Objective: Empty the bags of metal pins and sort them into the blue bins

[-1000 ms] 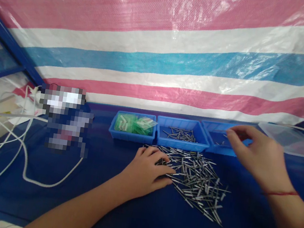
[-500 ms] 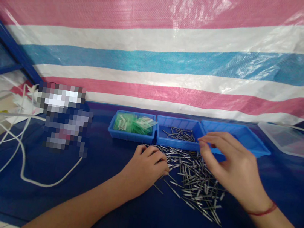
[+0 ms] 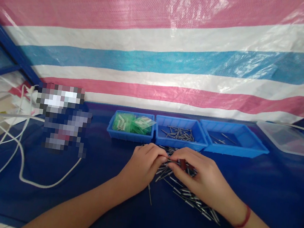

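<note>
Striped sheet (image 3: 137,62) behind, blue surface (image 3: 279,194) under two working hands

Clock taken from where the fingers meet. Left hand (image 3: 144,168): fingers pinched on what looks like one metal pin (image 3: 171,160), its ends hard to make out. Right hand (image 3: 202,175): fingers nearly closed at the same spot; whether they grip it, cannot tell. Pile (image 3: 194,201) of pins at 4 to 6, partly under the right hand. Loose pin (image 3: 150,195) near 7. Left bin (image 3: 130,137) at 10, green packets (image 3: 133,124) in it; middle bin (image 3: 178,144) at 12, holding a heap (image 3: 181,134) of pins; right bin (image 3: 235,150) at 2, sparsely filled.

Handling, my judgement: pinch lightly, one pin at a time, since crossed shafts likely drag neighbours; keep both ends showing between the hands; keep palms off the pile.
</note>
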### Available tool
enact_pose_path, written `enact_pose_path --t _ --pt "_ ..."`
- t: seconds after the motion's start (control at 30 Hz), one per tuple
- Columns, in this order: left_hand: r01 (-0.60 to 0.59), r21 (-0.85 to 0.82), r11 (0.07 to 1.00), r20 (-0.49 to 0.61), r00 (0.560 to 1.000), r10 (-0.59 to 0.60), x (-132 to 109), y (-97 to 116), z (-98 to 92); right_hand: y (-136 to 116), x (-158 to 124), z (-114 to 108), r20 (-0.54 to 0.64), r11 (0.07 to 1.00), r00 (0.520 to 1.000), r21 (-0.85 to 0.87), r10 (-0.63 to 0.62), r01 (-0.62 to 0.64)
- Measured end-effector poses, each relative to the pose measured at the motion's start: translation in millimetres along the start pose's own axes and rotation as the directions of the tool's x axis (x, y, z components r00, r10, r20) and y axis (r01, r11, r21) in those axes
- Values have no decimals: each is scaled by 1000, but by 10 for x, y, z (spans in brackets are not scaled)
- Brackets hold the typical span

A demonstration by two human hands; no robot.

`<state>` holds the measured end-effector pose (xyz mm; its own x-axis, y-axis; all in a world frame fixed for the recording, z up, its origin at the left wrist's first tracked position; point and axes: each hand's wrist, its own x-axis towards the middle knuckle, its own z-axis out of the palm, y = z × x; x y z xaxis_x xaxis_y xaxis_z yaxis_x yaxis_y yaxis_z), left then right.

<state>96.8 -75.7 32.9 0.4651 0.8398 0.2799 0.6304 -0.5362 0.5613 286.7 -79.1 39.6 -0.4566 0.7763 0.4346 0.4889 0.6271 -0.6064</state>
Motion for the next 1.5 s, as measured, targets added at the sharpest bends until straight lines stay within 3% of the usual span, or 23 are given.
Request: enact_pose_path --t 0.23,0.57,0.77,1.13,1.27,1.37,1.5 --pt "-34 -54 998 -39 999 32 -10 1 9 -26 -4 44 -104 987 983 77 150 -143" --pt "-70 -82 994 -47 997 66 -11 10 27 -51 -41 104 -162 961 963 208 216 -180" --pt "-79 -93 992 -1 997 79 -24 36 25 -50 -29 70 -134 977 978 166 159 -137" --pt "-20 -157 987 -135 991 -1 6 -8 -14 -36 -9 21 -135 999 990 49 29 -23" --pt "31 -148 989 -109 993 -47 -7 3 -11 23 14 -19 -187 998 982 -57 -22 11" --pt "14 -76 997 -44 999 -17 -15 7 -8 166 32 -136 -287 985 958 -156 27 -75" --pt "-218 69 974 140 968 206 -22 15 -65 444 38 -411 -444 905 881 -290 162 -313"
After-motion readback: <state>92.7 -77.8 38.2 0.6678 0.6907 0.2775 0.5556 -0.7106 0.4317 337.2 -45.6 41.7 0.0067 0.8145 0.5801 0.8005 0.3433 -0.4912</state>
